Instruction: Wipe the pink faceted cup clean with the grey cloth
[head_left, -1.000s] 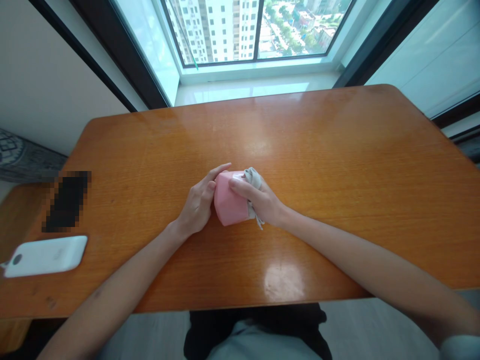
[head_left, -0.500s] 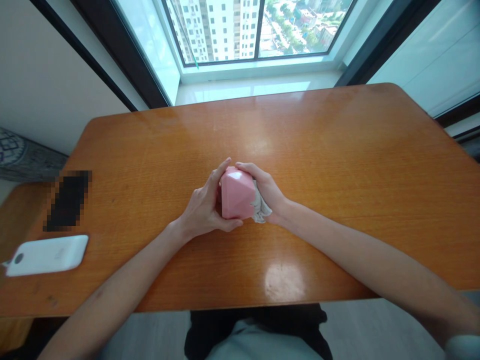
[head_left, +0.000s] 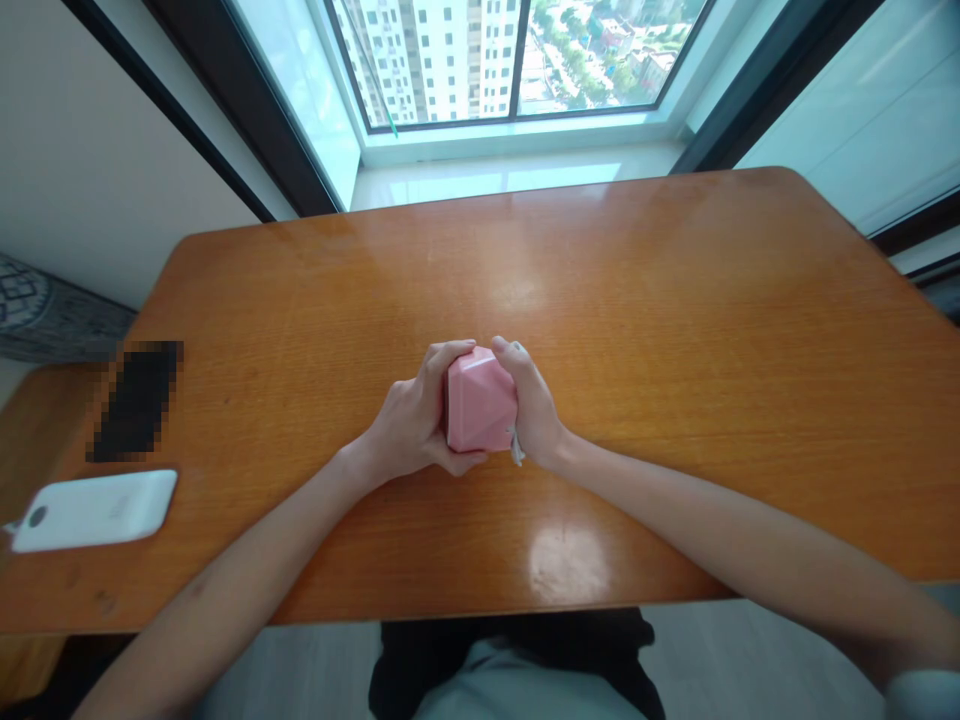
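Note:
A pink faceted object, box-like with angular faces, is held between both hands above the middle of the table. My left hand wraps round its left side, with the thumb along the near edge and fingers at the far edge. Against its right side presses my right hand, closed on a light grey cloth. Only a small end of that cloth shows below the palm; the rest is hidden between hand and object. The object's underside is out of sight.
The brown wooden table spans the view. At its left lie a white oblong device with a cord and a dark pixelated item. Beyond the far edge is a window. The near edge runs by my lap.
The pink object and both hands have shifted slightly towards me. My right hand has turned over the cloth, which is now mostly covered, where before it hung in view.

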